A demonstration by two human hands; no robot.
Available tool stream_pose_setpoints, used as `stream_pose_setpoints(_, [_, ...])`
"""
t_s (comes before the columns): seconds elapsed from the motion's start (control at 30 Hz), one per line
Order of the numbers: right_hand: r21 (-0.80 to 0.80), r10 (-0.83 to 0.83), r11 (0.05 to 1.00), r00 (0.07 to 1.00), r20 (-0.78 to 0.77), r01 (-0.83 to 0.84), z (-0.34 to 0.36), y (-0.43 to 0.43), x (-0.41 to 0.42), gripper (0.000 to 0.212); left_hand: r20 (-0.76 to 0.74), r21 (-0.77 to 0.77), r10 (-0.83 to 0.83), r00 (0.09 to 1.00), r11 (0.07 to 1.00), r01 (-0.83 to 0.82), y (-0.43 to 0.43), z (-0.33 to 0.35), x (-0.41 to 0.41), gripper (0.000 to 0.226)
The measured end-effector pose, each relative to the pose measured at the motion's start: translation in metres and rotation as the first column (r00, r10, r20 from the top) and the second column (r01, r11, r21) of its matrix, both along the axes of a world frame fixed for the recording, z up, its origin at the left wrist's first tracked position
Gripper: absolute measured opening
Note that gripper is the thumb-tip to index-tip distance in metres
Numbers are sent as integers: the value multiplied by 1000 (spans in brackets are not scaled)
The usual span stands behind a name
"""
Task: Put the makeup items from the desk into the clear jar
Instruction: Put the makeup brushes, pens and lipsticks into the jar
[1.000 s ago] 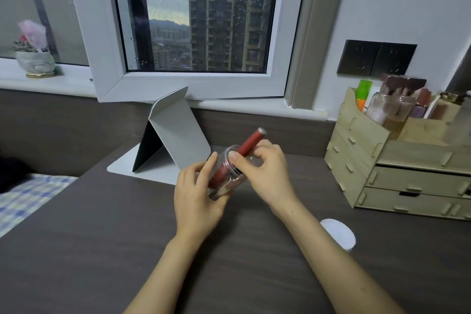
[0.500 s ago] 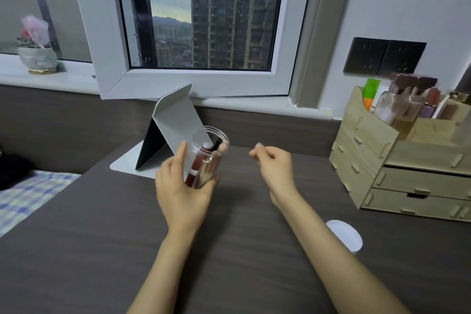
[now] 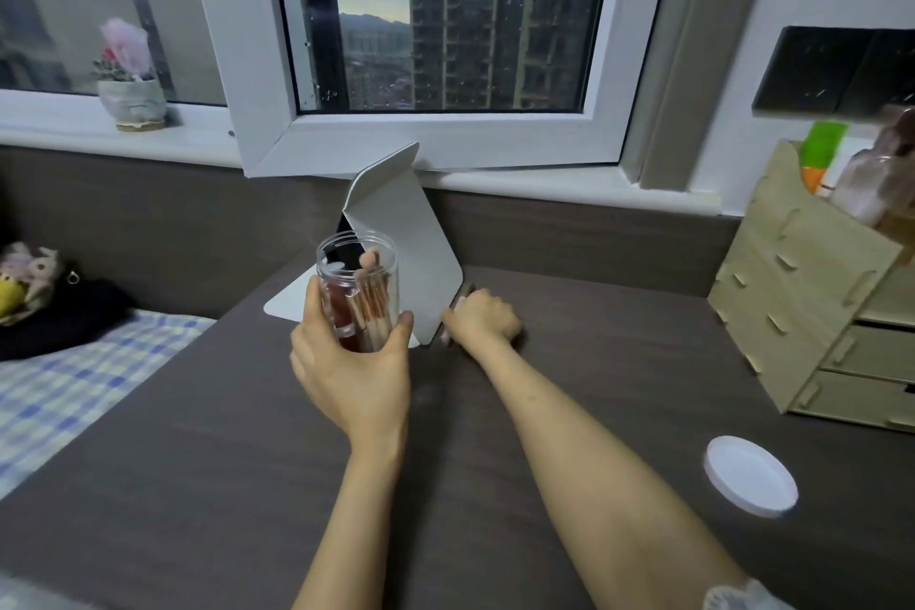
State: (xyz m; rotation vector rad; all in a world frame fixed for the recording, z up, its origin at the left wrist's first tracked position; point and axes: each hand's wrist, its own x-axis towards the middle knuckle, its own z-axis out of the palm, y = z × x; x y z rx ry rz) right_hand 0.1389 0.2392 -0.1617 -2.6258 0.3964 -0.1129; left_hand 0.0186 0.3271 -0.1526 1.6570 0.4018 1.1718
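Note:
My left hand (image 3: 354, 376) grips the clear jar (image 3: 357, 258) and holds it upright above the dark desk (image 3: 198, 485), in front of a folding stand. Inside the jar are a red tube (image 3: 341, 307) and several pink-handled brushes (image 3: 372, 302). My right hand (image 3: 487, 320) lies on the desk just right of the stand, its fingers curled around a slim dark makeup stick (image 3: 468, 288). Most of the stick is hidden under the fingers.
A white folding stand (image 3: 406, 238) rises at the back of the desk. A wooden drawer organizer (image 3: 792, 292) with bottles stands at the right. The jar's white lid (image 3: 750, 476) lies near the front right. A bed with a checked sheet (image 3: 74, 372) borders the desk's left edge.
The red tube has dropped fully into the jar. My left hand has raised the jar upright and moved it left. My right hand has left the jar and come down onto the stick beside the stand.

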Motion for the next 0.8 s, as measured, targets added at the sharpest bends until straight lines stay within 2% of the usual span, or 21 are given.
stream_pose_setpoints(0.1, [-121, 56, 991, 997, -58, -62, 2, -6, 2, 39, 0, 23, 0, 1000, 1000, 0, -2, -1, 1, 87])
stream_pose_setpoints(0.17, [-122, 101, 986, 989, -106, -113, 6, -18, -2, 29, -3, 50, -7, 1000, 999, 7, -3, -1, 1, 87])
stream_pose_setpoints(0.23, [52, 158, 987, 978, -133, -153, 13, -34, -11, 16, -8, 90, -31, 999, 995, 32, -7, -1, 0, 87])
stream_pose_setpoints(0.27, [232, 160, 963, 983, -90, -136, 17, -44, -14, 18, -10, 113, -51, 999, 992, 52, -9, -1, -1, 87])
stream_pose_setpoints(0.3, [436, 130, 893, 991, -17, -110, 22, -54, -20, 18, -10, 138, -77, 997, 987, 77, -11, -1, -2, 88])
stream_pose_setpoints(0.33, [612, 70, 783, 994, 83, -106, 30, -65, -28, 18, -10, 167, -107, 994, 980, 107, -14, -1, -3, 89])
stream_pose_setpoints(0.37, [730, -1, 668, 981, 196, -145, 40, -76, -40, 20, -10, 206, -141, 990, 968, 140, -16, -2, -3, 89])
stream_pose_setpoints(0.43, [815, -137, 494, 898, 418, -304, 62, -95, -71, 21, -8, 327, -212, 977, 923, 202, -21, -5, -3, 91])
stream_pose_setpoints(0.47, [800, -197, 467, 838, 508, -376, 71, -103, -89, 20, -6, 400, -242, 970, 889, 225, -24, -6, -3, 91])
stream_pose_setpoints(0.53, [733, -264, 491, 722, 639, -470, 82, -117, -127, 17, 10, 532, -295, 955, 811, 245, -32, -8, -5, 89])
stream_pose_setpoints(0.6, [665, -265, 539, 646, 716, -516, 82, -126, -157, 15, 34, 633, -357, 933, 730, 256, -42, -10, -9, 85])
stream_pose_setpoints(0.73, [483, -93, 703, 606, 790, -522, 66, -137, -182, 25, 22, 710, -483, 876, 624, 326, -56, -17, -17, 84])
stream_pose_setpoints(0.8, [355, 8, 797, 597, 802, -488, 59, -141, -185, 22, -3, 721, -512, 859, 594, 357, -59, -20, -19, 84])
